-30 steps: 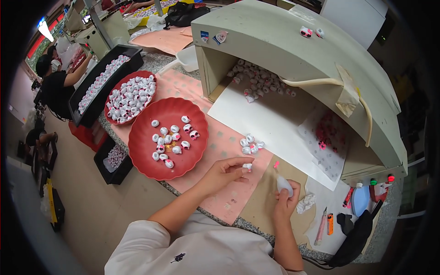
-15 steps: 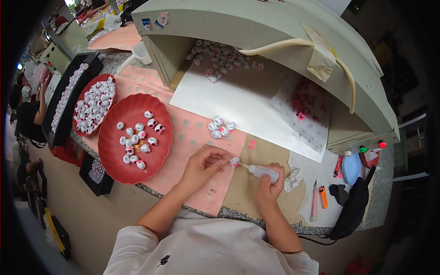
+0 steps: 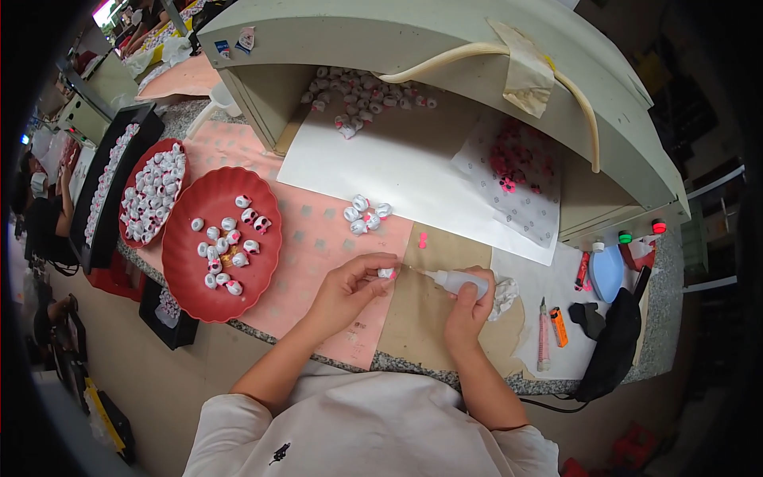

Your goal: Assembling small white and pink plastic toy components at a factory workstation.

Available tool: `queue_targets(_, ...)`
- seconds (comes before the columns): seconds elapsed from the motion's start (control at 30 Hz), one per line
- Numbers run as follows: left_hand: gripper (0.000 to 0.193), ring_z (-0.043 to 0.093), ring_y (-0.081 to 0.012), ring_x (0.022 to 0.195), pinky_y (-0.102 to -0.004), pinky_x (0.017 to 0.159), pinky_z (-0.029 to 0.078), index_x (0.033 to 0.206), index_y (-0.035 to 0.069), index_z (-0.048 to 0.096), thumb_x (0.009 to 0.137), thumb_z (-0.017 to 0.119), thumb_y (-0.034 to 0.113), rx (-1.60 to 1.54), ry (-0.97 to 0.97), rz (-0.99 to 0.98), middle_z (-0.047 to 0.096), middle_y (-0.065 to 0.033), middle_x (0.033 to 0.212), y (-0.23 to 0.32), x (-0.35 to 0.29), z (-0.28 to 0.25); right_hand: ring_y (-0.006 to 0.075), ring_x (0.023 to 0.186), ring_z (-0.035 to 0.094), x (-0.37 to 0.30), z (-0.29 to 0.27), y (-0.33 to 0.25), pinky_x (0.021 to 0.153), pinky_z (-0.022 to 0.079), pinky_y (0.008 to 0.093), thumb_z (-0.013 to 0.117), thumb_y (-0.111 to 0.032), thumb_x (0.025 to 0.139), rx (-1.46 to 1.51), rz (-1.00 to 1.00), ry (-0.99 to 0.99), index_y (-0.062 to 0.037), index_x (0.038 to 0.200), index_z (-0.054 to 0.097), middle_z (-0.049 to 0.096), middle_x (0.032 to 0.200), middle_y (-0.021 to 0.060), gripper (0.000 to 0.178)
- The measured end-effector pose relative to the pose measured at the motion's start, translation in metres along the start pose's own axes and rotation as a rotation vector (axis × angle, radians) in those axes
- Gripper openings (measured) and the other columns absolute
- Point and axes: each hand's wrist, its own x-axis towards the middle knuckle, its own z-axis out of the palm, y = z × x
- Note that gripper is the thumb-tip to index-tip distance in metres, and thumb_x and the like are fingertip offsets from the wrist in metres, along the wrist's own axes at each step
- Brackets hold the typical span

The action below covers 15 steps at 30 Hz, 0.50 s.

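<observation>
Holding a small white-and-pink animal head (image 3: 387, 273) with the left hand (image 3: 346, 290), I pinch it between the thumb and the fingertips, near the border of the pink sheet (image 3: 318, 230) and the brown paper (image 3: 421, 342). The right hand (image 3: 469, 314) is wrapped around a translucent squeeze bottle (image 3: 455, 281). Its thin nozzle (image 3: 421, 271) points to the left, just beside the animal head; whether the tip touches it, I cannot tell. A pink bow (image 3: 423, 240) lies on the brown paper, a little beyond the hands. Near it, on the pink sheet, sits a group of similar heads (image 3: 371, 220), and more of them lie in the red scalloped plate (image 3: 187, 280) at my left. At the right side of the tabletop (image 3: 658, 326), I see a box cutter (image 3: 544, 338) beside an orange lighter (image 3: 560, 327).
</observation>
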Motion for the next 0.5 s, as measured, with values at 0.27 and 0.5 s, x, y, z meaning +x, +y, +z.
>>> queue_targets(0.27,0.03,0.059,-0.0159,0.098,-0.0309,0.082,0.053,0.116,0.0,0.052,0.086,0.054,-0.006,-0.356,0.078,-0.099,0.055,-0.0103,0.117,0.001,-0.005,-0.009,0.0114,0.074,0.042,-0.003,0.001,-0.004,0.067,0.037,0.0247,0.053,-0.031,0.09,-0.035,-0.01,-0.119,-0.0037,0.091,0.045,0.047,0.082,0.0049,0.029)
queue_targets(0.5,0.03,0.059,-0.0153,0.099,-0.03,0.086,0.051,0.115,-0.001,0.051,0.086,0.056,-0.005,-0.385,0.115,-0.085,0.057,-0.0086,0.11,-0.002,-0.004,-0.009,0.0114,0.074,0.042,-0.003,0.0,-0.003,0.066,0.037,0.0244,0.054,-0.029,0.089,-0.064,-0.018,-0.13,-0.0034,0.091,0.045,0.047,0.081,0.005,0.027)
